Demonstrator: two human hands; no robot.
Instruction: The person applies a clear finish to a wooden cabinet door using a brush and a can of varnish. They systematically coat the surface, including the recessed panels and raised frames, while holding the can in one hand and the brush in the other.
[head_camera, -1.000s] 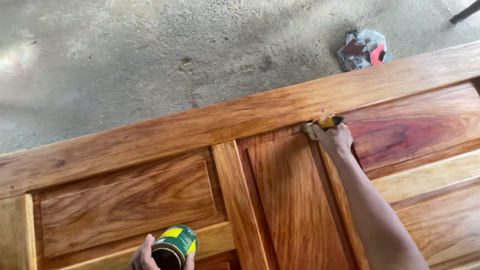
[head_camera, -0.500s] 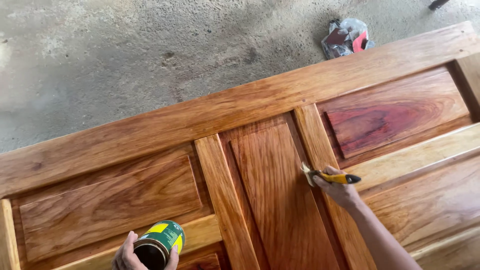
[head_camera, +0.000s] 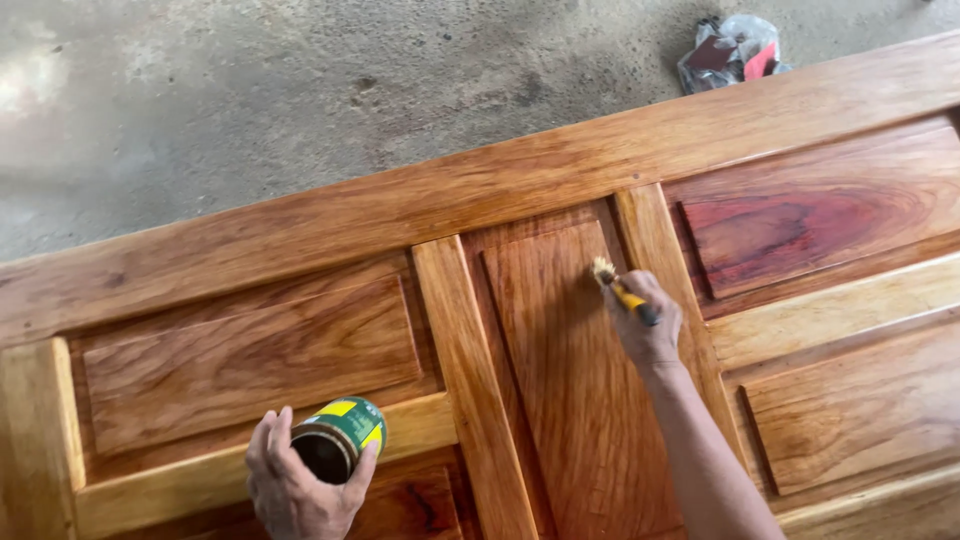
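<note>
A glossy wooden panelled door (head_camera: 560, 170) lies flat across the view. My right hand (head_camera: 648, 325) grips a small yellow-handled brush (head_camera: 617, 286), its bristles touching the right edge of the tall middle panel (head_camera: 570, 370). My left hand (head_camera: 296, 485) at the bottom edge holds an open green and yellow tin (head_camera: 338, 438), tilted so that its dark mouth faces me, just above the door's lower left rail.
Grey concrete floor (head_camera: 250, 90) lies beyond the door's far edge. A crumpled plastic bag with red and dark contents (head_camera: 730, 52) sits on the floor at the top right. A reddish panel (head_camera: 800, 225) is on the door's right side.
My right hand drew the brush down from the top of the middle panel's right edge, then moved back up a little. The view shifted over the door. The tin stays in my left hand.
</note>
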